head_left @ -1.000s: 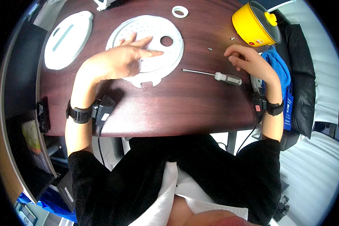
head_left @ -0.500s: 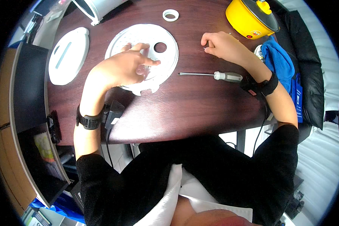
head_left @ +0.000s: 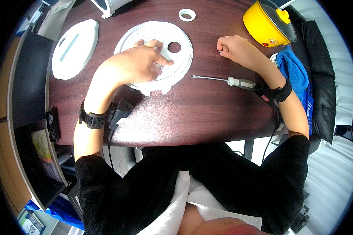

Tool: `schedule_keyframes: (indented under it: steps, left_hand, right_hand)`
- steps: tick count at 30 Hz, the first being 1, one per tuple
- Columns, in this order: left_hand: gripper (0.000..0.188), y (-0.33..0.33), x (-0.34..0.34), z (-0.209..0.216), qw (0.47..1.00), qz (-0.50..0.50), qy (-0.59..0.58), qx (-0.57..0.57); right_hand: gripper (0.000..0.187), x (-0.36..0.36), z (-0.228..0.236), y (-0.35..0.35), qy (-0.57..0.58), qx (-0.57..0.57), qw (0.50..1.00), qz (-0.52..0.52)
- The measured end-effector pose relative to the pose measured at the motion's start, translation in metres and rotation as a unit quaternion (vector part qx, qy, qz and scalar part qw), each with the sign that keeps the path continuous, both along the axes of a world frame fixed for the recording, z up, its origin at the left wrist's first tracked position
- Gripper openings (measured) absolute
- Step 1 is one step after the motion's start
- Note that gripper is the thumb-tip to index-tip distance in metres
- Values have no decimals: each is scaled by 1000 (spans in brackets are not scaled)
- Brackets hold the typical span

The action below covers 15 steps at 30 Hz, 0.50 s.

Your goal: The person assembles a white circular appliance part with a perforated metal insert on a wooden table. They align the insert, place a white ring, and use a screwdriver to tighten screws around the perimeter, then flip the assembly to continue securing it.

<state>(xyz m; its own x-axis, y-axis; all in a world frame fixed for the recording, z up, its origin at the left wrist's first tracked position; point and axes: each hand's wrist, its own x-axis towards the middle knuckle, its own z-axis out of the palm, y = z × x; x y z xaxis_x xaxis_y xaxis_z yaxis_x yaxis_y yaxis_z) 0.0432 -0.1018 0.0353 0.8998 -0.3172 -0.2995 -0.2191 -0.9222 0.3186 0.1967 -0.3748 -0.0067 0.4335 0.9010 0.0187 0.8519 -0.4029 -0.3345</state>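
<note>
My left hand (head_left: 139, 62) lies over a round white plastic disc (head_left: 183, 62) that has a round hole near its right side. Its fingers are spread and the tips touch the disc; what is under the palm is hidden. To the right, just above the tabletop, my right hand (head_left: 239, 51) is closed in a pinch. A tiny pale bit shows at its fingertips, too small to name. A flat-blade screwdriver (head_left: 241, 83) with a grey and white handle lies between the disc and my right wrist, its tip toward the disc.
A white oval cover (head_left: 82, 47) with a slot lies on the left of the brown table (head_left: 176, 117). A white ring (head_left: 187, 15) and a white cylindrical housing (head_left: 113, 4) are at the far side. A yellow pot (head_left: 262, 25) and blue cloth (head_left: 292, 68) are at right.
The view has shifted slightly, moving the table things a little to the right. My right hand's fingers have curled closer together. My left hand stays on the disc.
</note>
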Motion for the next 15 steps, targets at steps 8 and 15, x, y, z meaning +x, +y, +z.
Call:
schedule_keyframes:
  steps: [8,15]
  left_hand:
    - [50,3,-7,-12,998,12,-52,-20]
    - [46,13,-6,-32,993,-19,-90,-68]
  right_hand:
    - [13,7,-1,1,-5,-11,1000,16]
    - [12,12,-6,1,-28,-14,999,34]
